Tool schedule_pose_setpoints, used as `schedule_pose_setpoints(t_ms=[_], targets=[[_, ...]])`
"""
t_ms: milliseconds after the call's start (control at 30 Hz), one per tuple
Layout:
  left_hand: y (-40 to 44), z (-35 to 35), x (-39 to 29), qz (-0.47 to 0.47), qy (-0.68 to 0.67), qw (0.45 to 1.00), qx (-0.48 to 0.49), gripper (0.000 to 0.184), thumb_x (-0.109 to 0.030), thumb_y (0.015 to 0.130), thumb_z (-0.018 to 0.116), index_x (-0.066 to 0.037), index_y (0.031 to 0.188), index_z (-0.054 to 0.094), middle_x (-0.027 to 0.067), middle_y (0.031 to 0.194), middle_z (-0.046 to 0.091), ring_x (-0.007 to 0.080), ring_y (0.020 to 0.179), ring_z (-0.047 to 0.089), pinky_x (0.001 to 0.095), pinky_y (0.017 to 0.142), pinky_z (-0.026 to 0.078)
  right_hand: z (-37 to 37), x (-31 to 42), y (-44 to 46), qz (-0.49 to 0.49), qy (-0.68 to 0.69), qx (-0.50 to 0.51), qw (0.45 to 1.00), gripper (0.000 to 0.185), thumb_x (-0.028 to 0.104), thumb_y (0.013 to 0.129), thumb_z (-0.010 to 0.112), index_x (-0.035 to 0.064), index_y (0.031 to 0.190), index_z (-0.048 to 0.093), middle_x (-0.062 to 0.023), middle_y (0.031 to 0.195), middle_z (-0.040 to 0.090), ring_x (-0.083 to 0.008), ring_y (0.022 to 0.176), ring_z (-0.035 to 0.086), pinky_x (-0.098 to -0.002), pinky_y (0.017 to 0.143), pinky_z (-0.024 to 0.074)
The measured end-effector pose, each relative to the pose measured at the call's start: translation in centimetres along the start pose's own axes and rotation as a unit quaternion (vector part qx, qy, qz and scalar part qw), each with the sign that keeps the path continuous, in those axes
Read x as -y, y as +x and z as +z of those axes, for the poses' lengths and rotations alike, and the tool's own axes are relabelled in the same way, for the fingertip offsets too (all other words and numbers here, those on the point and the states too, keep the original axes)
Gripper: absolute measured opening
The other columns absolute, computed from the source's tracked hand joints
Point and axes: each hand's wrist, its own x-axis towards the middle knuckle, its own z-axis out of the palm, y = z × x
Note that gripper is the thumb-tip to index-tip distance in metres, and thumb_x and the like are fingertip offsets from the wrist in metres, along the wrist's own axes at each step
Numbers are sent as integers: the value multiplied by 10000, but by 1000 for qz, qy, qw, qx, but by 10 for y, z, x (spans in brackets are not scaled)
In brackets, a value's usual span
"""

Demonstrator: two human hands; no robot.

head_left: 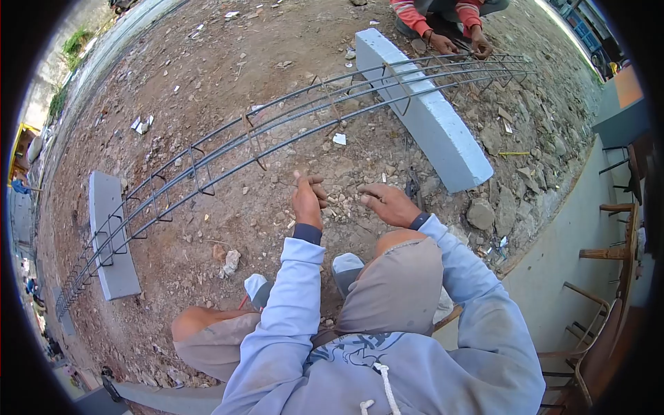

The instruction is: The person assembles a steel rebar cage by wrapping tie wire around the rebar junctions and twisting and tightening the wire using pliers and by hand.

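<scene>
My left hand [308,199] is raised over the stony ground with its fingers apart and nothing visible in it. To its right, my right hand [391,203] hangs with the fingers stretched toward the left, also holding nothing that shows. Beyond both hands, touching neither, a long rebar cage [277,143] of steel bars with square stirrups runs from lower left to upper right. It rests across a grey block [429,114] at the right and another grey block [115,242] at the left.
A co-worker's hands [462,45], in red sleeves, are at the cage's far right end. Stones, rubble [481,214] and paper scraps lie on the dirt. A yellow strip [514,153] lies at right, near a concrete ledge [553,242] with chairs [612,254] beyond it.
</scene>
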Motion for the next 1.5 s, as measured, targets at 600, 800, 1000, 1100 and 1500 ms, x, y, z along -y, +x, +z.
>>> schedule_pose_setpoints(t_ms=[600, 800, 1000, 1100, 1500], targets=[[51, 6, -19, 49, 12, 995, 81, 387, -378, 939, 517, -21, 1043, 627, 40, 871, 638, 106, 712, 564, 255, 685, 444, 40, 13, 68, -56, 42, -97, 993, 115, 75, 862, 564, 28, 957, 608, -109, 832, 596, -220, 664, 590, -334, 606, 473], [67, -15, -40, 26, 27, 988, 152, 373, -354, 939, 526, -11, 994, 663, 47, 831, 657, 105, 741, 593, 239, 639, 464, 15, 32, 62, 53, -50, -73, 995, 113, 124, 863, 547, 44, 920, 602, -148, 843, 630, -349, 812, 605, -429, 715, 472], [63, -16, -35, 16, -93, 981, 170, 375, -324, 953, 506, 15, 990, 664, 82, 830, 665, 126, 730, 592, 263, 675, 472, -10, 83, 64, 184, 34, 79, 979, 100, 117, 870, 527, 47, 860, 597, -78, 690, 572, -201, 642, 567, -352, 625, 447], [52, -14, -48, 3, -105, 978, 182, 386, -330, 957, 495, 15, 1003, 661, 87, 835, 666, 135, 745, 597, 274, 699, 478, -18, 107, 54, 224, 114, 103, 962, 125, 138, 879, 532, 39, 834, 595, -24, 625, 548, -105, 593, 514, -284, 574, 418], [21, 24, -64, 102, -82, 936, 327, 419, -340, 984, 431, 20, 1073, 625, 130, 973, 662, 174, 945, 599, 322, 899, 432, -18, 94, 31, 248, 326, -9, 912, 267, 246, 946, 472, 29, 1047, 590, -29, 686, 598, -92, 555, 568, -248, 508, 471]])
